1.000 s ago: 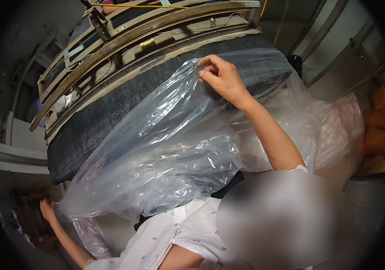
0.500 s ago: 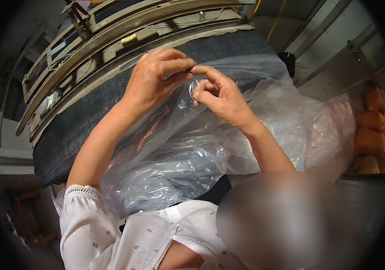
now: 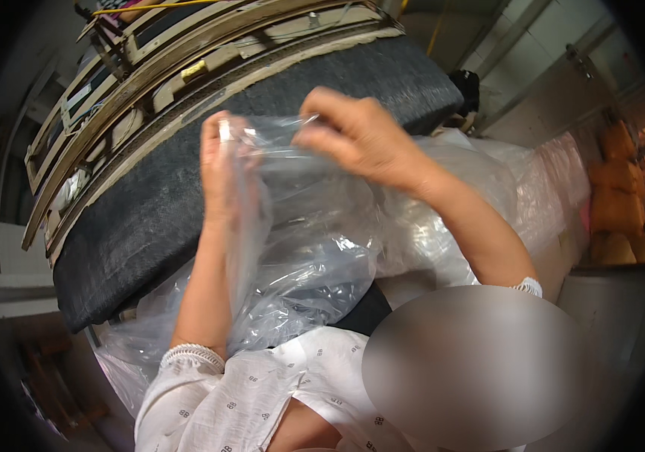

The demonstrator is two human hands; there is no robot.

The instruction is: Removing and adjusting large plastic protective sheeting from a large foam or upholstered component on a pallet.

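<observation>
A large clear plastic sheet (image 3: 311, 275), possibly a bag, lies bunched over my lap and rises between my hands. My left hand (image 3: 221, 162) is raised in front of the dark padded bench edge, fingers curled at the plastic's upper rim, with film draped over the palm and forearm. Farther right, my right hand (image 3: 356, 139) pinches the other end of that rim, its fingers somewhat blurred by motion. A short stretch of film spans the gap between both hands.
A dark cloth-covered bench (image 3: 134, 218) runs across in front of me, with a wooden slatted frame (image 3: 194, 68) along its far side. More plastic (image 3: 541, 181) is heaped to the right, near an orange-brown stack (image 3: 617, 196). A pale door (image 3: 556, 98) stands behind.
My hands, close together before, have moved apart, the left one lower and the right one slightly up. The plastic's rim now stretches between them, and film covers my left forearm.
</observation>
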